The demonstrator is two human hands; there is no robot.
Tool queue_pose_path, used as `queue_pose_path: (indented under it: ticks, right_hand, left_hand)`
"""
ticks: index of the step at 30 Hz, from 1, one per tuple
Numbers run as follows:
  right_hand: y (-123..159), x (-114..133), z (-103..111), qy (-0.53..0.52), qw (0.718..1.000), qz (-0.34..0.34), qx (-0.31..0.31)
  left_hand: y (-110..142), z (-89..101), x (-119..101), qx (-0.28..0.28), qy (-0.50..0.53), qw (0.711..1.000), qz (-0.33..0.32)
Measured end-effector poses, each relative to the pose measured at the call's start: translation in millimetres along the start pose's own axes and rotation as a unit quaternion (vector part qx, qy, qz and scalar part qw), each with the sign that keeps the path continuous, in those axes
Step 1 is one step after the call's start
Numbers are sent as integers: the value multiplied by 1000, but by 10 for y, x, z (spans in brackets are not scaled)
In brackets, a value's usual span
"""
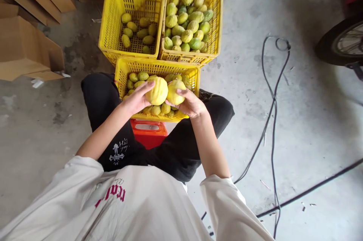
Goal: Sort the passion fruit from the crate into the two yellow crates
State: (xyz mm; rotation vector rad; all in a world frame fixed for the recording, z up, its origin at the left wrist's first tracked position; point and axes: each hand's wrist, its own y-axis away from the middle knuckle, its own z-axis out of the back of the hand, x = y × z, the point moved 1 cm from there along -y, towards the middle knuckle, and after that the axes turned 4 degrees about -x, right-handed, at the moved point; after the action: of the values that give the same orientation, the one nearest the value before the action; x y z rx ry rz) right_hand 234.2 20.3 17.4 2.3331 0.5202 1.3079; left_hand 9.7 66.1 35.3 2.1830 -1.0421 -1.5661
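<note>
My left hand [137,100] grips a large yellow fruit [158,91] with ridged skin, thumb along its upper side. In my right hand [193,104] is a second rounded yellow fruit [174,95], with the thumb on its face. Both fruits are side by side, nearly or just touching, above a yellow plastic crate [196,82] between my knees. That crate holds many smaller-looking yellow-green fruits [155,110], partly hidden by my hands. The exact kind of fruit I cannot tell.
Beyond it stand a left yellow crate [105,31] with several fruits and a fuller right crate [217,18]. A red plastic stool [147,141] shows below the near crate. Cardboard boxes [25,44] lie left; a black cable [273,120] and a wheel [337,40] are right.
</note>
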Motion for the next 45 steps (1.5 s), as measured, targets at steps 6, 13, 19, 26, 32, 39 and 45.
queue_pose_path:
  ticks: [6,13,19,26,32,39,45]
  right_hand:
    - [103,-386,87,-17,998,-17,-57]
    - [-73,-454,233,29,999,20,-32]
    - [-155,-436,226,-82,991,25,-106]
    - [-206,-571,235,-106,988,10,-113]
    - [-265,-640,206,-89,990,26,-106]
    - [-340,-598,229,-156,983,53,-81]
    - [-348,-613,225,-137,983,73,-99]
  left_hand:
    - [-63,46,351,2,-19,997,69]
    - [-202,-26,338,-112,45,988,92]
    - [-278,43,290,-59,113,991,44]
    - [-305,14,406,-47,94,994,40]
    - [-382,28,456,-70,97,991,55]
    - [-462,55,414,-116,159,980,32]
    - [-475,81,415,-44,137,989,-23]
